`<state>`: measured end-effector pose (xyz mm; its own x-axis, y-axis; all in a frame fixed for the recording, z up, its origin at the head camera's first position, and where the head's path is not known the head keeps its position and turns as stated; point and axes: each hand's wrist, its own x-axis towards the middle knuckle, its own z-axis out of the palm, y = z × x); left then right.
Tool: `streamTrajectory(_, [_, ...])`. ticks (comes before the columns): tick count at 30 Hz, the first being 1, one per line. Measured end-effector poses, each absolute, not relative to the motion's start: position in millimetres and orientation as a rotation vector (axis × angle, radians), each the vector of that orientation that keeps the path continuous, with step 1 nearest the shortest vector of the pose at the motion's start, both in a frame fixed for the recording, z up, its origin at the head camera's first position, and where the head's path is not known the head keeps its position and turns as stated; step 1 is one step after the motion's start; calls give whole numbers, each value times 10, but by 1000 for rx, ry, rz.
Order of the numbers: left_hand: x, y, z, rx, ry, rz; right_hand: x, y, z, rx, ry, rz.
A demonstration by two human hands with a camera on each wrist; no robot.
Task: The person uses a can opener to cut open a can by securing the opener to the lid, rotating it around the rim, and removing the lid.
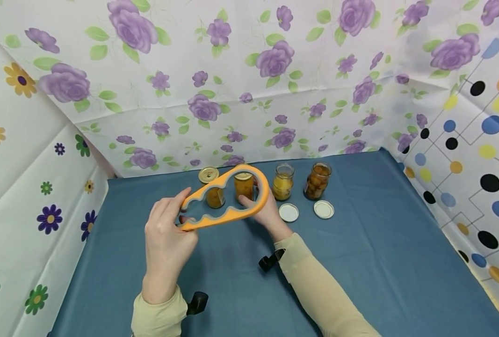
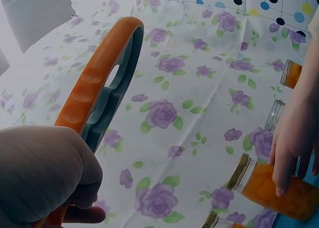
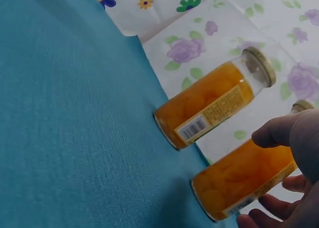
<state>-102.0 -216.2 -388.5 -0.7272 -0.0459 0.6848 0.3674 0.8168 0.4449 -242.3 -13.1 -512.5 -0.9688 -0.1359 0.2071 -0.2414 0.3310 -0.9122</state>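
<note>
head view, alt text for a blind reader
A person's left hand holds an orange jar opener, its loop framing a lidded jar by the right hand. Another lidded jar, two open jars and two lids are on blue cloth.

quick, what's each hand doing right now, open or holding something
Left hand: closed, gripping the orange opener.
Right hand: open, fingers spread at a gold-lidded jar; firm contact can't be told.

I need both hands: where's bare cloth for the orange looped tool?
Bare: blue cloth between the open brown-filled glass jar and the dotted white sheet. Crowded: left of that jar, with three glass jars and the right hand.
</note>
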Motion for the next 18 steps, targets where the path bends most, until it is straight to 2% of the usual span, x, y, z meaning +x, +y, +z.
streamTrajectory(18, [-1009, -2166, -3868, -241, -2272, -741, -2639, -338, -5083, 344, -2448, 1674])
